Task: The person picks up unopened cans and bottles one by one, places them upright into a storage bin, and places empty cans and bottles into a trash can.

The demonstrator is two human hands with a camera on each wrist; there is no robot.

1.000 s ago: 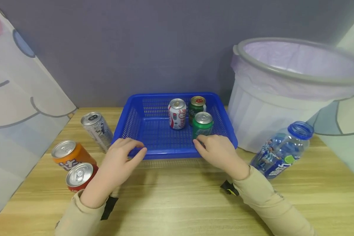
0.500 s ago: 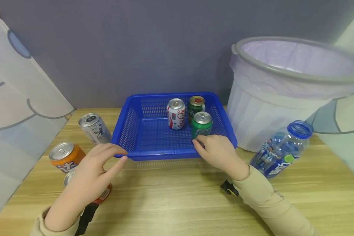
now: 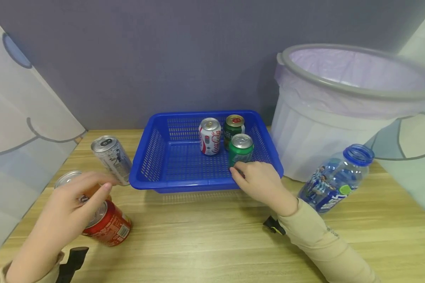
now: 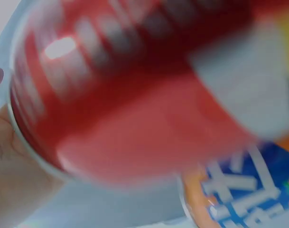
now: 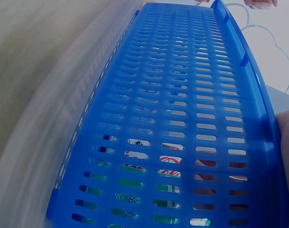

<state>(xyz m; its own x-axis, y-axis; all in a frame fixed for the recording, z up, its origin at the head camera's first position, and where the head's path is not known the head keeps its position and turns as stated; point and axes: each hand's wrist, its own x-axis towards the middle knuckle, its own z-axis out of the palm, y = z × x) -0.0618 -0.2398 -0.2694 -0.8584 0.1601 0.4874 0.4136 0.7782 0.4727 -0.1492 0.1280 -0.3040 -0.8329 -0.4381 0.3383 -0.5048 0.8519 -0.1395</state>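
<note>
In the head view my left hand (image 3: 69,208) hovers over the orange soda can (image 3: 88,192) and red soda can (image 3: 109,224), thumb and fingers apart. The red can (image 4: 135,95) fills much of the left wrist view, blurred, with part of the hand (image 4: 16,175) behind its end. My right hand (image 3: 258,182) rests over the front rim of the blue basket (image 3: 184,184), fingertips right at a green can (image 3: 241,145). Finger skin shows through the slots of the basket wall in the right wrist view. A white Coca-Cola can (image 3: 210,135) and a dark green can (image 3: 233,127) stand behind.
A silver printed can (image 3: 113,157) stands left of the basket. On the right, a clear bottle with a blue neck (image 3: 336,179) stands before a white bin (image 3: 304,129) with a purple liner. A grey wall (image 3: 163,59) bounds the back.
My left hand has moved left and nearer, from the basket's front rim to above the orange and red cans. More of the red can now shows. The right hand has kept its place.
</note>
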